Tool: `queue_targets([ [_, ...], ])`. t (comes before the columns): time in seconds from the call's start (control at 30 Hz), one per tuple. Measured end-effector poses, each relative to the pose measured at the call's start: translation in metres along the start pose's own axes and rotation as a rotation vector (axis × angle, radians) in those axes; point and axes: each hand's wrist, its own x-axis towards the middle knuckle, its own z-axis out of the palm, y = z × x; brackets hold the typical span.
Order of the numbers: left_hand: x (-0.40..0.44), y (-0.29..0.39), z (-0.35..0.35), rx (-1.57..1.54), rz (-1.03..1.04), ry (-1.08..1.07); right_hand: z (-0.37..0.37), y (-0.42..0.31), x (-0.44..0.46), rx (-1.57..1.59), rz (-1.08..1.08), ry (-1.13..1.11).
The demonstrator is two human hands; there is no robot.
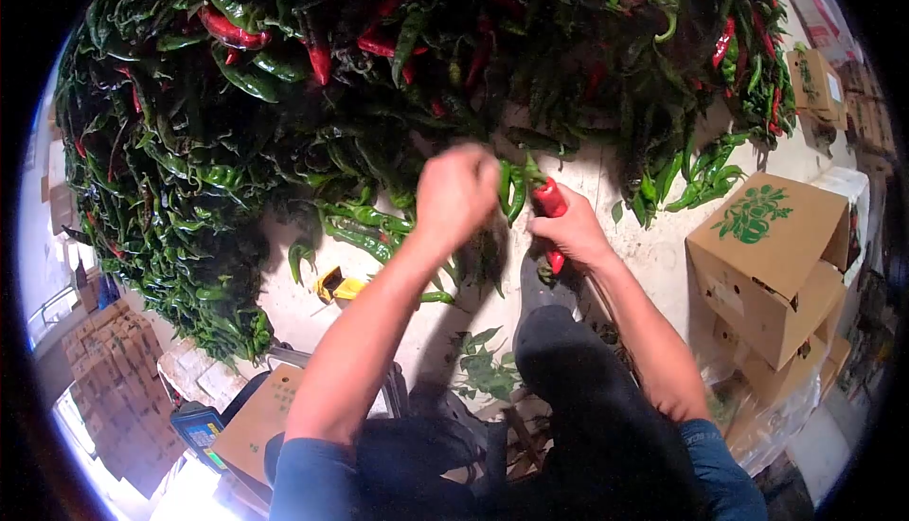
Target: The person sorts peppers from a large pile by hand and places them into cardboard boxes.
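Note:
A large heap of green peppers (208, 170) with some red ones fills the far side and the left. My right hand (568, 227) is wrapped round red peppers (549, 199) held over my knee; a green stem points up from them. My left hand (459, 189) is raised at the edge of the heap, smeared by motion, and whether it holds anything cannot be made out. Between the two hands lie curved green peppers (513, 191) on the pale floor.
Printed cardboard boxes (757, 237) are stacked at the right. A yellow tape dispenser (338, 286) lies left of my left forearm. Leaves (488, 369) lie near my legs. At the lower left stand another box (260, 422) and a device with a screen (199, 426).

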Motion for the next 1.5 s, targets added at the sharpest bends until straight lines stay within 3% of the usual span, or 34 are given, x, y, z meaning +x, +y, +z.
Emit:
queue_targets([
  [0.03, 0.018, -0.008, 0.002, 0.012, -0.043, 0.231, -0.006, 0.005, -0.001, 0.079, 0.033, 0.019],
  [0.07, 0.037, -0.022, -0.001, 0.217, -0.165, 0.157, -0.011, 0.008, 0.001, 0.158, 0.064, 0.037],
  [0.1, 0.058, -0.058, 0.006, 0.850, 0.223, -0.137, -0.009, -0.009, 0.000, 0.205, 0.106, 0.030],
  [0.13, 0.073, -0.065, 0.014, 0.656, 0.030, -0.033, -0.014, -0.018, 0.007, 0.092, 0.100, 0.022],
  [0.2, 0.098, -0.070, 0.026, 0.253, -0.338, 0.177, -0.011, -0.043, 0.030, -0.112, -0.181, 0.040],
  [0.27, 0.105, -0.080, 0.032, 0.346, -0.332, 0.091, -0.003, -0.072, 0.064, -0.241, -0.429, 0.051],
  [0.33, 0.110, -0.070, 0.022, 0.367, -0.418, -0.012, 0.007, -0.111, 0.099, -0.592, -0.307, -0.036],
  [0.4, 0.106, -0.071, 0.016, 0.369, -0.362, 0.028, 0.026, -0.114, 0.153, -0.897, -0.346, -0.035],
  [0.5, 0.096, -0.087, 0.029, 0.322, -0.423, 0.142, 0.046, -0.091, 0.202, -1.194, -0.670, 0.212],
  [0.6, 0.101, -0.071, 0.019, 0.251, -0.509, 0.141, 0.050, -0.114, 0.192, -1.236, -0.359, 0.154],
  [0.8, 0.107, -0.060, -0.004, 0.362, -0.560, 0.124, 0.011, -0.085, 0.194, -1.365, -0.489, -0.081],
  [0.9, 0.095, -0.067, -0.002, 0.345, -0.535, 0.178, 0.000, -0.049, 0.148, -0.778, -0.477, -0.037],
  [1.0, 0.079, -0.079, 0.003, 0.291, -0.421, 0.081, -0.006, -0.074, 0.092, -0.566, -0.106, -0.073],
  [1.07, 0.051, -0.087, 0.008, -0.153, -0.427, 0.029, -0.028, -0.046, 0.081, -0.286, -0.223, -0.057],
  [1.1, 0.038, -0.088, 0.008, -0.374, -0.428, 0.007, -0.042, -0.031, 0.076, -0.169, -0.171, 0.026],
  [1.13, 0.028, -0.087, 0.007, -0.480, -0.469, -0.030, -0.043, -0.040, 0.059, 0.173, -0.128, 0.041],
  [1.23, 0.019, -0.075, 0.004, -0.822, -0.636, -0.070, -0.057, -0.029, 0.042, 0.411, -0.130, 0.057],
  [1.27, 0.022, -0.066, 0.001, -0.717, -0.613, -0.070, -0.060, -0.027, 0.039, 0.463, -0.076, -0.018],
  [1.33, 0.025, -0.052, -0.001, -0.508, -0.571, -0.075, -0.052, -0.020, 0.036, 0.462, -0.104, 0.050],
  [1.4, 0.018, -0.046, 0.011, -0.491, -0.466, -0.018, -0.045, -0.020, 0.036, 0.482, -0.112, -0.008],
  [1.5, -0.010, -0.018, 0.021, -0.456, -0.418, -0.198, -0.025, -0.035, 0.037, 0.587, -0.105, -0.032],
])
